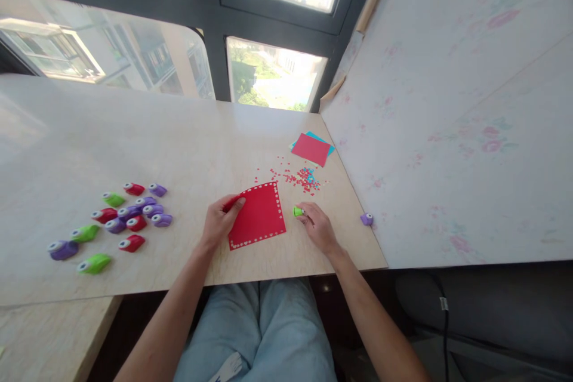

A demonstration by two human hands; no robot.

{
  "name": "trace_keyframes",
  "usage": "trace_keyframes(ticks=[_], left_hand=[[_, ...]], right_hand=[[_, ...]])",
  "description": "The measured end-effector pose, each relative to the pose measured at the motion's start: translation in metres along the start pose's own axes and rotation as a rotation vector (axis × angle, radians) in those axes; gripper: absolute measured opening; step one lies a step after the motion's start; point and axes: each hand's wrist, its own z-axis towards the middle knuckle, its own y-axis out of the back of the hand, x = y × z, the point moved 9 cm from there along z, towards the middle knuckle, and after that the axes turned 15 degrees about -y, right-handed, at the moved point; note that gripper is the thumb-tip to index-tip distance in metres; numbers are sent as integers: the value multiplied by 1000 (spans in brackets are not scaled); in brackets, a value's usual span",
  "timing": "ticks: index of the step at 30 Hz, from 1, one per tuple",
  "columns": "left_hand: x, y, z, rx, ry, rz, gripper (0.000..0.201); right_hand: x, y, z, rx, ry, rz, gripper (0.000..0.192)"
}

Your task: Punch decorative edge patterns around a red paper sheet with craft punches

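Note:
A red sheet of paper [257, 215] with small punched holes along its top, right and bottom edges is pinched at its left side by my left hand [220, 221], thumb on top. Just right of the sheet, my right hand [319, 227] grips a small green craft punch [298, 211] between thumb and fingers. The punch is apart from the paper. Beyond the hands lie scattered red and blue punched-out paper bits [307, 179]. The fingers under the sheet are hidden.
Several purple, red and green craft punches [129, 212] lie in a group on the left of the pale tabletop [188, 131]. One purple punch [367, 219] sits by the wall at right. Stacked red and blue paper [311, 149] lies farther back, before the window.

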Motion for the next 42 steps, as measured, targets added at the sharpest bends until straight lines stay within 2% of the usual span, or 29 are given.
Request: trace_keyframes(ticks=[8, 13, 23, 29, 42], left_hand=[[-2, 1, -1, -19, 11, -16, 36], [1, 0, 0, -12, -6, -5, 35], [2, 1, 1, -19, -29, 30, 34], [1, 1, 2, -27, -35, 1, 34], [0, 0, 2, -23, -40, 8, 33]], right_hand=[[18, -24, 12, 47, 103, -23, 28], [19, -33, 16, 57, 120, -65, 30], [16, -35, 18, 17, 119, -127, 33], [18, -33, 15, -48, 183, -133, 34], [22, -36, 13, -31, 231, -164, 35]])
